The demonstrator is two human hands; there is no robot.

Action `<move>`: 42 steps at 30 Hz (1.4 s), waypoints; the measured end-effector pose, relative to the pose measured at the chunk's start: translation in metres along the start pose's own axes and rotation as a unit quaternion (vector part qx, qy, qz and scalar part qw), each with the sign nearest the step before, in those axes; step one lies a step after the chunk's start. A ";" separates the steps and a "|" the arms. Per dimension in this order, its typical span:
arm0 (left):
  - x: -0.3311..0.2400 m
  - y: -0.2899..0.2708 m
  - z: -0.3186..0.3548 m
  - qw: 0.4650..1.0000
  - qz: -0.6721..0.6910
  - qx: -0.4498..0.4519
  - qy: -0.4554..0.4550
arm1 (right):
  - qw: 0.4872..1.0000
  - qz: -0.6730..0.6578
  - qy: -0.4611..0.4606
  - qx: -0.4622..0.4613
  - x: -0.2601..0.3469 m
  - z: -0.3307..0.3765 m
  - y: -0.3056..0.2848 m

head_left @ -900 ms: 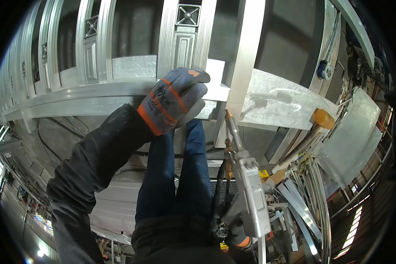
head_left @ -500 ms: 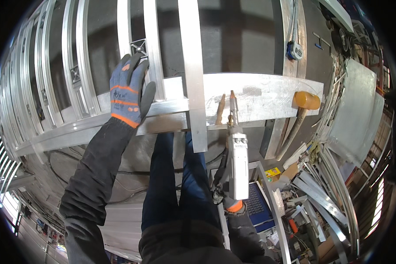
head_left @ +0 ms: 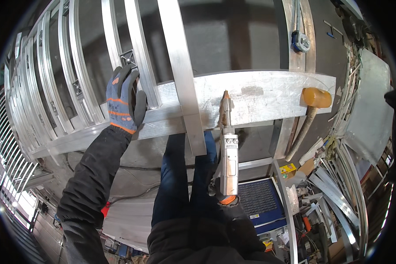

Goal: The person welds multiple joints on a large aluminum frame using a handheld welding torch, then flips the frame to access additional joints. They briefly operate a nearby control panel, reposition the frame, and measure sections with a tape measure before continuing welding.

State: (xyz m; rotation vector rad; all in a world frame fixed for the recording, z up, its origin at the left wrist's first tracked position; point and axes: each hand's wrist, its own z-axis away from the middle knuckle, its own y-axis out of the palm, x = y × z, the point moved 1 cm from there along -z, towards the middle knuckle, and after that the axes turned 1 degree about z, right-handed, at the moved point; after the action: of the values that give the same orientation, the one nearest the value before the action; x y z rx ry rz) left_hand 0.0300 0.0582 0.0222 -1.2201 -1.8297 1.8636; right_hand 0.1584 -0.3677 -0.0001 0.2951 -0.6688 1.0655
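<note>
My left hand (head_left: 122,99), in a grey glove with orange bands, lies over the foot of an aluminium bar (head_left: 113,35) in a ladder-like frame. Its fingers stretch out beside a small cross-shaped bracket (head_left: 127,58), with the thumb apart. In my right hand (head_left: 226,198) is a silver handheld laser welding gun (head_left: 230,163). Its body hides most of that hand; an orange cuff shows. The copper-coloured nozzle points away from me, above a flat metal plank (head_left: 268,105). Between my hands a loose-looking aluminium bar (head_left: 182,83) crosses the plank and overhangs its near edge.
A yellow-headed mallet (head_left: 316,97) rests on the plank's right end. Beyond it a tape measure (head_left: 301,42) lies on a metal beam. Near my right arm stand a metal-framed stand (head_left: 290,220) and a blue case (head_left: 268,193). Metal offcuts (head_left: 334,198) are piled at right.
The welding gun has shifted slightly left and turned more upright in view. My left hand stays beside the bracket. The whole scene is slightly turned because my head moved.
</note>
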 end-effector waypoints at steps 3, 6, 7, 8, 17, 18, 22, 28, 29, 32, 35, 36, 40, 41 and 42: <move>0.000 0.001 -0.001 1.000 -0.017 0.006 -0.003 | 0.999 -0.042 0.030 -0.004 0.003 0.003 -0.002; 0.000 0.002 -0.002 1.000 -0.018 0.020 -0.004 | 0.994 -0.111 0.002 0.010 0.012 0.003 -0.002; 0.000 0.002 -0.002 1.000 -0.022 0.019 -0.002 | 0.995 -0.103 0.012 -0.007 0.014 0.002 -0.002; 0.001 0.002 -0.003 0.999 -0.028 0.021 -0.004 | 0.998 -0.044 -0.039 -0.007 0.016 0.002 -0.005; 0.005 0.005 -0.001 0.999 -0.045 0.024 0.000 | 0.990 0.128 0.009 0.063 -0.014 0.012 -0.025; 0.004 0.005 -0.003 0.998 -0.051 0.029 -0.002 | 0.991 0.099 0.045 0.074 -0.011 0.013 -0.028; -0.002 0.001 -0.008 0.999 -0.042 0.027 -0.008 | 0.996 0.023 0.041 0.076 0.045 0.008 -0.041; 0.001 -0.008 -0.013 0.998 0.026 0.036 -0.048 | 0.997 -0.057 0.049 0.007 0.154 0.003 -0.045; 0.001 -0.010 -0.014 0.996 0.032 0.052 -0.064 | 0.999 -0.020 0.029 0.009 0.169 0.001 -0.048; -0.002 -0.016 -0.020 0.998 0.004 0.024 -0.060 | 0.999 0.017 -0.016 0.025 0.216 0.005 -0.055; -0.003 -0.017 -0.023 0.726 0.520 0.021 -0.450 | 0.993 0.035 -0.015 -0.115 0.259 0.004 -0.040; -0.001 -0.027 -0.024 0.838 0.407 0.028 -0.362 | 0.989 0.067 -0.070 -0.110 0.278 0.002 -0.037; 0.035 -0.052 -0.061 0.975 0.100 0.160 -0.117 | 0.985 0.115 -0.092 -0.094 0.356 -0.011 -0.015; 0.050 -0.056 -0.083 0.983 0.083 0.125 -0.103 | 0.994 0.032 -0.041 -0.095 0.378 -0.014 -0.006; 0.072 -0.056 -0.114 0.989 0.067 0.090 -0.096 | 0.996 0.023 -0.021 -0.081 0.404 -0.021 -0.001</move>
State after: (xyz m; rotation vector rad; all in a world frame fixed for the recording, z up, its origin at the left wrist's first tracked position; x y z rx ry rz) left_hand 0.0459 0.1975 0.0629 -1.1599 -1.6611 2.2365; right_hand 0.2933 -0.0715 0.2398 0.1634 -0.7978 1.0439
